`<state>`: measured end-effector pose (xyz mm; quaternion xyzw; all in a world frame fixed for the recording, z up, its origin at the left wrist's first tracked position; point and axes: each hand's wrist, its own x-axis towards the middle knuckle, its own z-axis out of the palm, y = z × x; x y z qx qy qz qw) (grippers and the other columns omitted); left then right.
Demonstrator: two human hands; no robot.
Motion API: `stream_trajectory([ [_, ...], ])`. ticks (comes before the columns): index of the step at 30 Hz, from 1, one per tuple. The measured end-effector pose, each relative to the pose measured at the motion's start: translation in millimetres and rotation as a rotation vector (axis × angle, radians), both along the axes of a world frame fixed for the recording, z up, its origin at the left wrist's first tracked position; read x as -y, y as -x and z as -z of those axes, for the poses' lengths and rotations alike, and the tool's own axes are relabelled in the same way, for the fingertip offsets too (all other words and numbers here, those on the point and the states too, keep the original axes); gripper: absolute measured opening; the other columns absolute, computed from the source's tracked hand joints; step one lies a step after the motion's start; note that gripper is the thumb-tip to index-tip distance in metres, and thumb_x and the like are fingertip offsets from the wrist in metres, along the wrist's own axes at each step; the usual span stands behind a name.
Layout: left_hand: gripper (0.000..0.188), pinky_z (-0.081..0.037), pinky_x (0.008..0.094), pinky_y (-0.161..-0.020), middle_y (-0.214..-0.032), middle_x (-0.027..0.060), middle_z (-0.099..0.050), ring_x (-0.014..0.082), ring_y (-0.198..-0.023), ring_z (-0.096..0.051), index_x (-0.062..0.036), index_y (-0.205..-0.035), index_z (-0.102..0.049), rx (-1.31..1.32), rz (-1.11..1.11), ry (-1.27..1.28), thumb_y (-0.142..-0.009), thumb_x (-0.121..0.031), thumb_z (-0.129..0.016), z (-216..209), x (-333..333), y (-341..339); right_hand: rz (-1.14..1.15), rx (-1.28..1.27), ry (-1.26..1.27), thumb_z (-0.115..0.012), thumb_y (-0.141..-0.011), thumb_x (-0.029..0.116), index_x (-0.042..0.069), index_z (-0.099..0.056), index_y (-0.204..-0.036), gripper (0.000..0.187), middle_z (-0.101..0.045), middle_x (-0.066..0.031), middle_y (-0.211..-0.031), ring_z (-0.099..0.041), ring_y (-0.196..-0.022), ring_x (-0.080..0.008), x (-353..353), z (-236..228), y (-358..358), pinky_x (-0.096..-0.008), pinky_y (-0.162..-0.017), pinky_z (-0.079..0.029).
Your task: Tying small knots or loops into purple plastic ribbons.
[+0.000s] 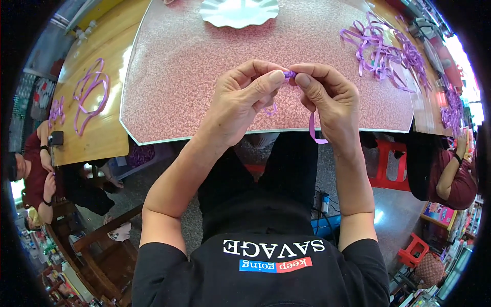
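Observation:
My left hand [245,100] and my right hand [327,97] meet above the near edge of a pink speckled table [194,66]. Together they pinch a narrow purple ribbon [313,128] between thumbs and forefingers. A small folded part of the ribbon shows between the fingertips. One loose end hangs down below my right hand, and a short bit shows under my left hand.
A pile of purple ribbons [383,48] lies on the table's far right. A silver scalloped dish [239,11] sits at the far edge. More ribbon loops [89,92] lie on a wooden table to the left. Seated people are at the left [36,174] and right [450,174]. Red stools [388,163] stand below.

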<state>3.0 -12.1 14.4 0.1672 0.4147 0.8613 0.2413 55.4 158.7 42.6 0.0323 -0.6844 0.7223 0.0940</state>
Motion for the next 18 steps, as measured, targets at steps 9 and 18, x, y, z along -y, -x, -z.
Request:
stream_trajectory([
  [9, 0.018, -0.038, 0.0164, -0.059, -0.083, -0.0009, -0.062, 0.0023, -0.068, -0.049, -0.0016, -0.101, -0.065, -0.057, -0.129, 0.056, -0.093, -0.018, -0.067, -5, -5, -5, 0.042, -0.129, -0.035, -0.065, -0.091, 0.004, -0.002, -0.067, -0.109, 0.019, -0.068, -0.0057, -0.093, -0.054, -0.069, -0.0049, 8, 6, -2, -0.0181, -0.056, -0.041],
  [18, 0.018, -0.047, 0.0192, -0.071, -0.091, 0.0019, -0.066, 0.0047, -0.082, -0.058, -0.0010, -0.103, -0.065, -0.193, -0.174, 0.137, -0.094, -0.017, -0.065, -11, -4, -14, 0.042, -0.039, 0.100, -0.067, -0.089, 0.003, -0.001, -0.068, -0.106, 0.017, -0.068, -0.0048, -0.089, -0.056, -0.068, -0.0033, 9, 3, -4, -0.0161, -0.056, -0.042],
])
